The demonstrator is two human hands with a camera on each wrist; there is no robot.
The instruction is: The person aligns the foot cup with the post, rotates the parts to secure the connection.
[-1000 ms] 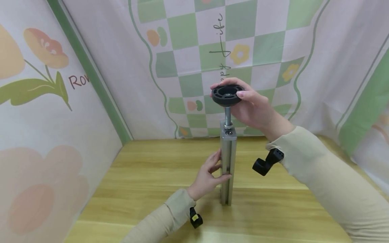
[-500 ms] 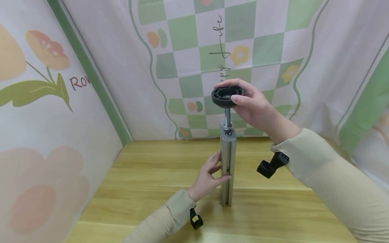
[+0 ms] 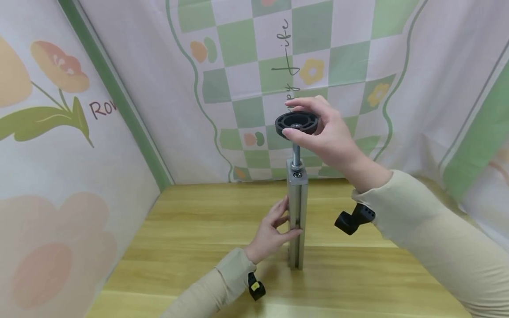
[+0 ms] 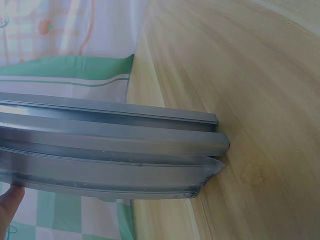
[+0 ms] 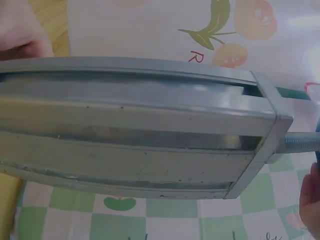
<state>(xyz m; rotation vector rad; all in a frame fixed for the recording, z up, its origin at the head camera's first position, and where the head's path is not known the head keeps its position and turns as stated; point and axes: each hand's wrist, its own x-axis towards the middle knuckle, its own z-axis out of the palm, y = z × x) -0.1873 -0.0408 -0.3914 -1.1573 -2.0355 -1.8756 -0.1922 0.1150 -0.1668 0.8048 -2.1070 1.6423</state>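
Note:
A silver aluminium profile (image 3: 298, 207) stands upright on the wooden table, a metal end plate (image 3: 298, 175) on its top. From the plate rises a threaded rod (image 3: 296, 154) that carries a round black levelling foot (image 3: 283, 126), hollow side up. My left hand (image 3: 270, 234) grips the profile around its middle, thumb on the near side; its hidden fingertips reach behind. Around the foot curls my right hand (image 3: 332, 134), thumb on the near rim and fingers at the far side. In the left wrist view, the profile's lower end (image 4: 210, 145) meets the table.
The wooden table (image 3: 199, 216) reaches back to a green-and-white checked cloth (image 3: 242, 79). A floral cloth (image 3: 59, 145) hangs on the left. Black wrist mounts (image 3: 354, 219) hang below both sleeves.
My right thumb has slid leftwards along the foot's near rim, while the fingers have shifted at the far side. The left hand keeps its place on the profile.

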